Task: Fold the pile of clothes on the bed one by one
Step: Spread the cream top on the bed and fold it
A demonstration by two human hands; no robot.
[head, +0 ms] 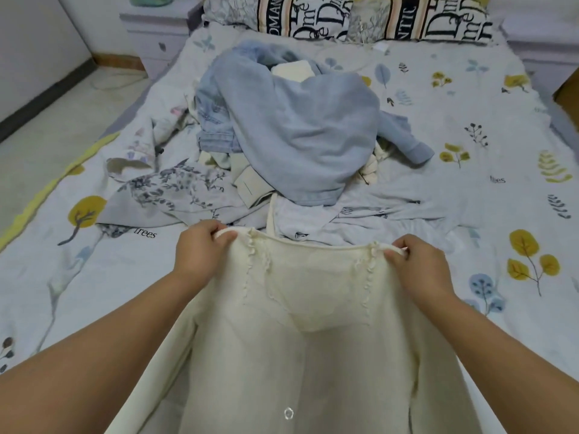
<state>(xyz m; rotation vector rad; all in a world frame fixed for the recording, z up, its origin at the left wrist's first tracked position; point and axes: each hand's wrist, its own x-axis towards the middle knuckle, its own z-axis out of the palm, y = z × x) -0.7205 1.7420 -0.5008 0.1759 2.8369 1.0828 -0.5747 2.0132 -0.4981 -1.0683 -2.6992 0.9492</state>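
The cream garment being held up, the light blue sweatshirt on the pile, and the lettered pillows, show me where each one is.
cream garment (313, 355): head view, on its front panel below the neckline.
light blue sweatshirt (300, 133): head view, on its broad body on top of the pile.
lettered pillows (304, 14): head view, on the left pillow's printed face.

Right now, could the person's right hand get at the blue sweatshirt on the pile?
Probably not yet. The right hand grips the cream top, as does the left hand. Nothing stands between it and the blue sweatshirt, but that lies farther up the bed.
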